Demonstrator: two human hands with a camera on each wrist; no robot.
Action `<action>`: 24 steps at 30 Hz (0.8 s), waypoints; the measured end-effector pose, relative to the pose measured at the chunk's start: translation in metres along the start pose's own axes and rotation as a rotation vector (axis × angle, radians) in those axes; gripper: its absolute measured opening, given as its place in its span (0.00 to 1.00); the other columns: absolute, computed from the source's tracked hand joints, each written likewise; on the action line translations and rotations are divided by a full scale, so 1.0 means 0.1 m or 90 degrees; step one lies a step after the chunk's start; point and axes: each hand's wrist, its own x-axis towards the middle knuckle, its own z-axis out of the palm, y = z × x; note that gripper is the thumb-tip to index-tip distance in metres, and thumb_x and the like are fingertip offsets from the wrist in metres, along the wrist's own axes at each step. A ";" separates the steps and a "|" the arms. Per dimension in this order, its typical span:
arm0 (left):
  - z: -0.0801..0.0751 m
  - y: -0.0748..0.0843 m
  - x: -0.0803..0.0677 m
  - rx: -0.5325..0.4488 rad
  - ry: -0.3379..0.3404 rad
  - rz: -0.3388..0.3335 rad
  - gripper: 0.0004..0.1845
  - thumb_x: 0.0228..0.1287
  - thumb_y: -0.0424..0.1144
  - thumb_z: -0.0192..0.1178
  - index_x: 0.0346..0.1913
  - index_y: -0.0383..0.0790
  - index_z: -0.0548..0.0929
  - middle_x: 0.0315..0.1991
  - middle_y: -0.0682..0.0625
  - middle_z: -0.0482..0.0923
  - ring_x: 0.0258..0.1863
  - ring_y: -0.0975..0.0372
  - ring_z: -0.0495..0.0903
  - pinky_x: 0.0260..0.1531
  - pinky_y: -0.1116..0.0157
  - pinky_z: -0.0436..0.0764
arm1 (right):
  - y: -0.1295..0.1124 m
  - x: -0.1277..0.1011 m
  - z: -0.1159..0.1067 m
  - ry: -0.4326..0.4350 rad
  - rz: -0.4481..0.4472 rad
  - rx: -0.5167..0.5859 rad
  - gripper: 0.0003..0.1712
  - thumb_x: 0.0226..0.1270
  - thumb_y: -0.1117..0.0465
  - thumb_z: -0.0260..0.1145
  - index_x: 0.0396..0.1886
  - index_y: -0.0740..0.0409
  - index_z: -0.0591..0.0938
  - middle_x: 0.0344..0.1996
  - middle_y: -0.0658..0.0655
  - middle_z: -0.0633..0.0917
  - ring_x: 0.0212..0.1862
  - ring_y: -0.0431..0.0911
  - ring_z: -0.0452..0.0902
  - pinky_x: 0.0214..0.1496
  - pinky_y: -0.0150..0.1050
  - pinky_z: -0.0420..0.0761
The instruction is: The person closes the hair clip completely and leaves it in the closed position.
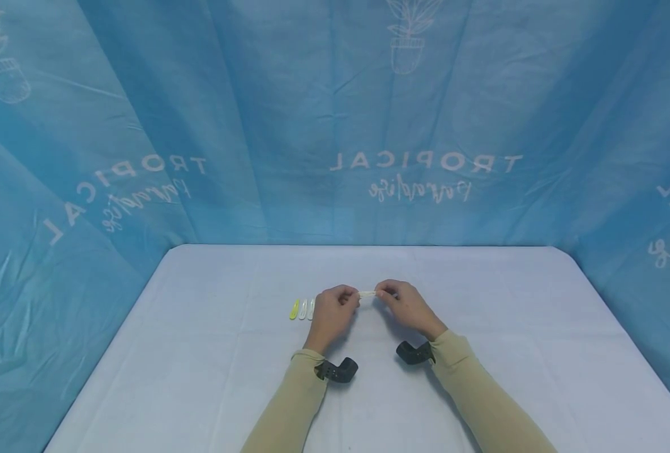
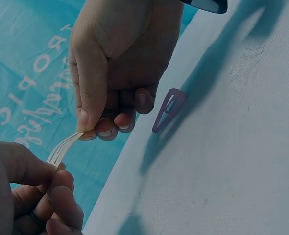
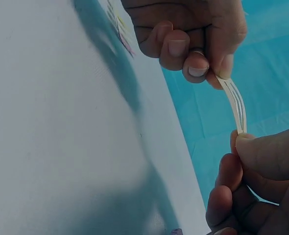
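A cream snap hair clip [image 1: 367,294] is stretched between both hands above the white table, bowed into a curve in the right wrist view. My left hand [image 1: 331,314] pinches one end between thumb and fingertips. The other end is pinched by my right hand [image 1: 408,305] in the same way. Slits run along the clip [image 3: 236,105]. On the table below, a purple hair clip [image 2: 169,110] lies flat in the left wrist view; it is hidden in the head view.
Left of my left hand lie a yellow hair clip [image 1: 294,309] and white ones [image 1: 303,310] in a row, partly covered by that hand. A pink clip [image 3: 126,45] shows in the right wrist view. A blue printed curtain [image 1: 289,126] surrounds the white table [image 1: 227,377].
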 end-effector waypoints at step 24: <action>0.02 -0.01 0.00 0.018 0.001 0.032 0.07 0.67 0.39 0.63 0.41 0.41 0.89 0.29 0.56 0.82 0.27 0.66 0.75 0.32 0.67 0.74 | -0.01 -0.01 -0.01 0.061 0.105 0.054 0.13 0.73 0.57 0.64 0.45 0.63 0.85 0.35 0.58 0.84 0.20 0.44 0.74 0.23 0.39 0.76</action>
